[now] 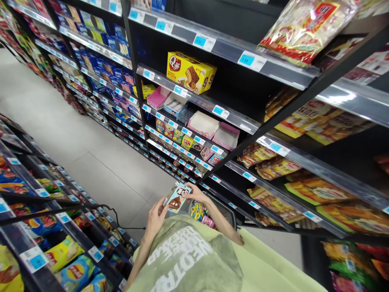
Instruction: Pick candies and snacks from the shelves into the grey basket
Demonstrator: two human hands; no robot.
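In front of my torso I hold a light blue snack box (176,202) with a brown chocolate picture and dark lettering on its face. My left hand (157,213) grips its lower left side, thumb on the front edge. At the upper right end, my right hand (194,193) has its fingers closed on the box. Below my right forearm, a dark shopping basket (231,215) is partly visible. Inside it lie a yellow and blue package (197,211) and a pink package (208,221), partly hidden by my arm and shirt.
Ahead stands a tall black shelf unit with a yellow cake box (190,73), open display cartons (203,125) and small snack boxes (187,142). Bagged bread (278,167) fills shelves on the right. Chip bags (75,271) line the left shelves. A grey tiled aisle (100,162) runs between.
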